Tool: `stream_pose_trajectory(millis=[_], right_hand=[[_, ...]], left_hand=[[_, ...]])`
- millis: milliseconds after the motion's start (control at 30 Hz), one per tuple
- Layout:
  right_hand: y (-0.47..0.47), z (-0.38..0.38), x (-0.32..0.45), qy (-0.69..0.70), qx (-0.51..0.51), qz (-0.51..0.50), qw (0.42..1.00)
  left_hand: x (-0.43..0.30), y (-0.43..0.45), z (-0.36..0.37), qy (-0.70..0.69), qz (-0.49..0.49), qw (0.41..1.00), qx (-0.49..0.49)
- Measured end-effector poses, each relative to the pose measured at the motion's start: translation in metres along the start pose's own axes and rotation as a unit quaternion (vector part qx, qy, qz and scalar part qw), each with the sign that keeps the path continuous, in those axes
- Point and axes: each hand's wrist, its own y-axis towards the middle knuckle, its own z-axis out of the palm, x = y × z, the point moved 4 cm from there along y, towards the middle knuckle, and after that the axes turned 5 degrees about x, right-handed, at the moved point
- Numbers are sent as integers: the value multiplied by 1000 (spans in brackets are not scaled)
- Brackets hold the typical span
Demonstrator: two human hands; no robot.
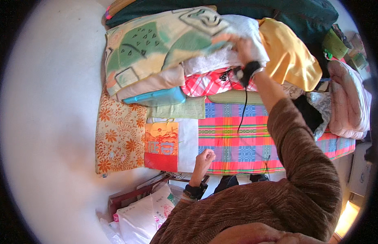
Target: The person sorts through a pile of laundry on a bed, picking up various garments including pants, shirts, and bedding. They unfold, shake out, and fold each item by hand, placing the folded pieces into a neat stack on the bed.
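My right hand (237, 45), blurred, reaches out over the stacked bedding. It touches the right end of a cream and green patterned pillow (164, 42) and the light grey cloth (210, 61) under it; whether the fingers grip either is unclear. A black band with a dangling cord circles that wrist. Below the grey cloth bulges a red and white checked fabric (204, 82). My left hand (204, 158) hovers by the near edge of the bed, its fingers curled in and nothing seen in them. Nearest to it are a plaid bedsheet (234, 149) and a white sheet-like piece (187, 143).
A red and orange paper bag (161, 146) lies on the bed beside a flowered cloth (120, 134). A blue plastic case (158, 96) sits under the pillow. Yellow satin fabric (289, 55) and a folded pink quilt (347, 100) are at right. White sacks (140, 216) stand below left.
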Motion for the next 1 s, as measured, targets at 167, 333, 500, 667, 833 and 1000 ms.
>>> stream_pose_trajectory(millis=[167,333,500,667,833,1000], right_hand=[[-117,-21,-107,93,99,238,962],[-286,-143,-122,-6,342,263,902],[-472,-275,-113,-275,349,295,846],[-620,-312,-97,-197,313,355,858],[-685,-327,-86,-364,500,313,720],[-699,-376,-86,-329,398,392,761]], left_hand=[[-4,11,47,82,45,994,47],[-12,37,105,54,-11,991,120],[-51,48,198,13,-49,980,194],[-99,47,307,-11,-68,961,266],[-133,38,366,-13,-27,945,326],[-113,43,367,10,-104,949,296]])
